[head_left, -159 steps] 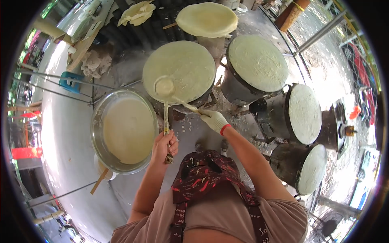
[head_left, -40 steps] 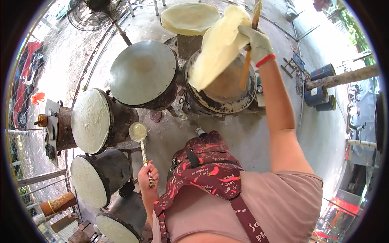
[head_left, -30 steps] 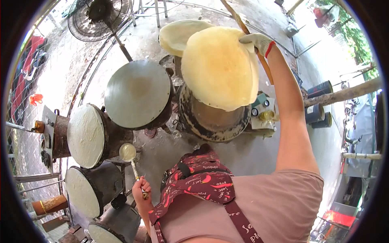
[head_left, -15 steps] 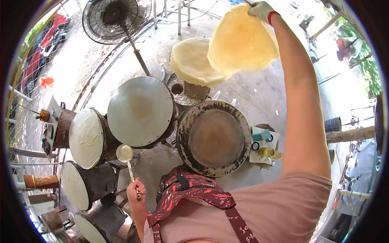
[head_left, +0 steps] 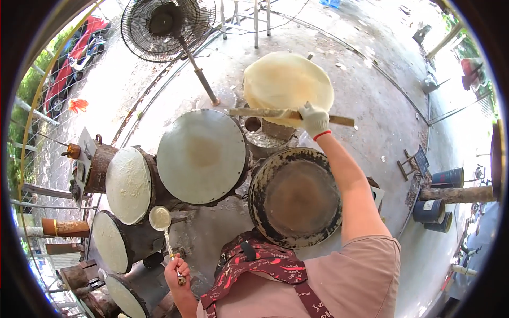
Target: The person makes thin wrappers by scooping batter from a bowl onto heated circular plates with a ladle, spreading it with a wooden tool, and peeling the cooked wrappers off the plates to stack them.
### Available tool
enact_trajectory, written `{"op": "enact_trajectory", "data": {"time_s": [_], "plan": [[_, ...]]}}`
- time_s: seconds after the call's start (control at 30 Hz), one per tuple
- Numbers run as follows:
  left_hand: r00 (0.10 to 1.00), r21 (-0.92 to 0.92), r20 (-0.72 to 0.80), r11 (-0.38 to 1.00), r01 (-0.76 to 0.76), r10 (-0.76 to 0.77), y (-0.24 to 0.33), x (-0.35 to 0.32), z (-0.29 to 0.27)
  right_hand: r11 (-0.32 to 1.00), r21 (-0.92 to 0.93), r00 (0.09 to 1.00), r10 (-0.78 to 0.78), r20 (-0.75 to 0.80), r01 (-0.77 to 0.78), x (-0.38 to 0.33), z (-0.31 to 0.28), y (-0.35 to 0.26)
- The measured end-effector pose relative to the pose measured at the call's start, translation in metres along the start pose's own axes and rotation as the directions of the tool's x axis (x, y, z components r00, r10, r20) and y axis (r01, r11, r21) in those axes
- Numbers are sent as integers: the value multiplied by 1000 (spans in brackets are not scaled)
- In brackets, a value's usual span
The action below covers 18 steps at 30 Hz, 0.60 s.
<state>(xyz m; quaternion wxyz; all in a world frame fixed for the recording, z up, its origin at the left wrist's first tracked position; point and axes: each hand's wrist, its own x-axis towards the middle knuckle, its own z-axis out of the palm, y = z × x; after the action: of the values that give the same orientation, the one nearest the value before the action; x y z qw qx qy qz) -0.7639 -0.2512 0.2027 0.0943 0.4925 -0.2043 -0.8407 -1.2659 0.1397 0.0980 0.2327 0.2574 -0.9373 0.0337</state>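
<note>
My left hand [head_left: 178, 272] is closed round the handle of a ladle [head_left: 160, 218], whose round bowl carries pale batter. My right hand [head_left: 315, 120], in a white glove with a red band at the wrist, grips a flat wooden stick [head_left: 265, 113] lying crosswise. Just beyond the stick is a pile of thin, round, pale-yellow flatbread sheets [head_left: 289, 79], and the stick overlaps its near edge. Nearer to me stand a round grey griddle [head_left: 201, 159] and, at its right, a black-rimmed pan [head_left: 302, 196] with a brown centre, partly behind my right forearm.
Left of the griddle, a drum topped with white batter [head_left: 129, 185] stands beside another pale-topped drum [head_left: 110, 243]. A pedestal fan [head_left: 164, 22] rises at the far left. Dark buckets [head_left: 429, 211] and a small chair [head_left: 413, 163] are on the right.
My right hand has come down and toward me with the stick. The sheet that hung from it now lies on the pile. My left hand still holds the ladle.
</note>
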Motion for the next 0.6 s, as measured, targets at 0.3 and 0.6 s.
{"op": "enact_trajectory", "data": {"time_s": [0.3, 0.6], "plan": [[993, -63, -38, 992, -111, 109, 5, -18, -13, 997, 73, 988, 20, 153, -32, -3, 22, -27], [995, -160, -8, 983, -95, 95, -27, -29, -42, 980, 196, 990, -8, 139, -20, -18, -29, -30]]}}
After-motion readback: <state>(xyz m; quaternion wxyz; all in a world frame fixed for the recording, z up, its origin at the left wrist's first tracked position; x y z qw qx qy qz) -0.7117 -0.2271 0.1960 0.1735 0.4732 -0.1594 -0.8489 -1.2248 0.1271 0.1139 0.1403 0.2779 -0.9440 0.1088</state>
